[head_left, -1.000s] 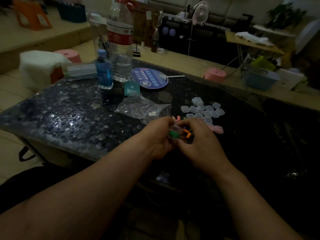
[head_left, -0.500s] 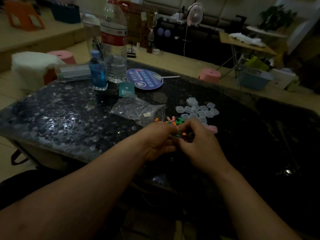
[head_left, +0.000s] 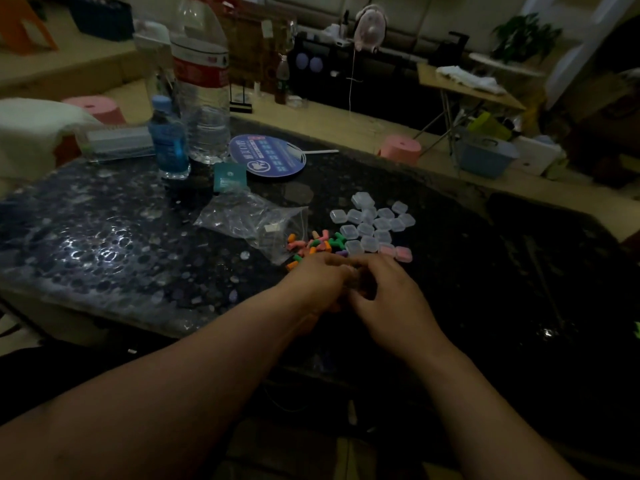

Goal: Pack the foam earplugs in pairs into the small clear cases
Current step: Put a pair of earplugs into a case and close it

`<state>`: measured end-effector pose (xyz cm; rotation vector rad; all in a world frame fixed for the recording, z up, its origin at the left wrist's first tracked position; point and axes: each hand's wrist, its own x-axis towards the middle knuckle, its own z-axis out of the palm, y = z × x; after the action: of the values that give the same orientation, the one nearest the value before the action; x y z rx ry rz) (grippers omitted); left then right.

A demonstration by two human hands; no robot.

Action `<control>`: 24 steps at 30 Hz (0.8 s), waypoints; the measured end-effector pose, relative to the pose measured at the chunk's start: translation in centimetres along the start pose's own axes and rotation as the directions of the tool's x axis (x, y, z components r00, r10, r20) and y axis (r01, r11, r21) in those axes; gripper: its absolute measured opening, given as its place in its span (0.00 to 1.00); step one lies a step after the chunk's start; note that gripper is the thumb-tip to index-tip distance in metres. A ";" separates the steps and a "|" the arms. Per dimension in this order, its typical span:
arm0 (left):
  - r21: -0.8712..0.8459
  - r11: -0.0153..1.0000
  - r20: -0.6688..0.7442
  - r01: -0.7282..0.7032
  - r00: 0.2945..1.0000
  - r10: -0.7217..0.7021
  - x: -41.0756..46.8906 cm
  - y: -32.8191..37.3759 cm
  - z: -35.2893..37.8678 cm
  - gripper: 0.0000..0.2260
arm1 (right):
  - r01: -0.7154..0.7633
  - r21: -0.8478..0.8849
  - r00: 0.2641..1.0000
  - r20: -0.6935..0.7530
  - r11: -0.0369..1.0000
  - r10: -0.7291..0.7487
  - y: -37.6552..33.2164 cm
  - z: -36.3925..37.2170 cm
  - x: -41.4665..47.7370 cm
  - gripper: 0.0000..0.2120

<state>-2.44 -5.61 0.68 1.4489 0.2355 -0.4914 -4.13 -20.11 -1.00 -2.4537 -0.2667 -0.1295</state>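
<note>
- Dark glossy table (head_left: 104, 244): it bears the cluster of small clear cases (head_left: 374, 223) right of its middle.
- Large water bottle (head_left: 202, 98): upright, far left of and beyond the cases.
- Left hand (head_left: 317, 282) and right hand (head_left: 388, 296): just nearer the camera than the cases, fingertips meeting, fingers curled inward. It is too dim to tell whether they pinch anything.
- Clear plastic bag (head_left: 252, 223): lying crumpled, left of the cases.
- Round blue fan (head_left: 267, 155): flat, beyond and left of the cases.
- Small blue bottle (head_left: 168, 140): upright, far left of the cases.
- Foam earplugs (head_left: 311, 245): a loose, many-coloured pile just left of the cases' near edge, touching the bag.
- Teal card (head_left: 229, 177): left of and beyond the cases.
- Two pink cases (head_left: 396, 252): at the cluster's near edge.
</note>
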 end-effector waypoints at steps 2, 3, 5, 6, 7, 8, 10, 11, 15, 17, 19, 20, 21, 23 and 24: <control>0.033 0.999 0.009 0.014 1.000 -0.014 0.3 -0.1 0.5 0.09 | 0.009 -0.052 1.000 -0.003 0.999 -0.009 0.4 -0.4 0.0 0.15; 0.047 0.999 0.013 0.022 1.000 -0.022 0.4 0.0 0.8 0.07 | 0.006 -0.067 1.000 0.004 0.998 -0.006 0.7 -0.7 0.0 0.14; 0.052 0.998 0.052 0.042 0.998 -0.045 0.7 0.3 1.4 0.04 | -0.023 -0.068 0.999 0.026 0.997 0.025 1.5 -1.6 0.0 0.13; 0.047 0.998 0.069 0.045 0.996 -0.048 0.7 0.6 1.6 0.04 | -0.051 -0.058 0.998 0.021 0.997 0.052 2.1 -2.2 0.1 0.13; 0.027 0.999 0.066 0.035 0.997 -0.036 0.9 0.9 1.7 0.04 | -0.088 -0.060 0.996 -0.007 0.994 0.088 3.1 -2.8 0.4 0.15; -0.013 1.000 0.048 0.020 0.999 -0.019 1.1 1.4 1.8 0.04 | -0.132 -0.083 0.991 -0.047 0.988 0.129 4.2 -3.5 0.9 0.18; -0.142 0.990 0.009 0.007 1.000 -0.005 1.8 2.1 1.6 0.03 | -0.233 -0.172 0.970 -0.106 0.957 0.217 6.6 -4.9 2.3 0.20; -0.208 0.978 -0.005 0.027 1.000 -0.028 1.9 2.3 1.6 0.06 | -0.283 -0.219 0.958 -0.116 0.934 0.264 8.0 -5.6 3.0 0.21; -0.206 0.971 0.058 0.123 0.992 -0.113 1.3 2.1 2.2 0.05 | -0.409 -0.323 0.912 -0.121 0.854 0.391 12.5 -7.5 5.8 0.23; -0.099 0.990 0.110 0.104 0.990 -0.093 0.4 1.8 2.7 0.04 | -0.401 -0.360 0.914 -0.088 0.843 0.397 13.8 -7.6 7.0 0.23; -0.055 0.997 0.120 0.053 0.992 -0.046 0.3 1.6 3.0 0.04 | -0.371 -0.374 0.923 -0.050 0.850 0.381 14.6 -7.1 8.2 0.24; -0.046 0.999 0.108 0.026 0.994 -0.021 0.5 1.5 3.0 0.04 | -0.364 -0.372 0.926 -0.043 0.854 0.376 14.8 -6.7 8.8 0.24; -0.045 0.999 0.095 0.010 0.995 -0.006 0.7 1.4 3.0 0.04 | -0.360 -0.369 0.927 -0.038 0.857 0.373 14.9 -6.4 9.3 0.24; -0.039 0.999 0.072 -0.002 0.997 0.005 1.1 1.2 2.9 0.05 | -0.354 -0.361 0.929 -0.024 0.863 0.370 15.1 -5.8 10.1 0.24; -0.022 1.000 0.061 -0.006 0.998 0.008 1.4 1.2 2.9 0.05 | -0.347 -0.365 0.929 -0.010 0.864 0.369 15.2 -5.5 10.3 0.24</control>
<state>-1.06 -8.63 1.48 1.4105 0.1868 -0.5247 9.19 -33.51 -4.25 -2.8283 0.2154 0.0649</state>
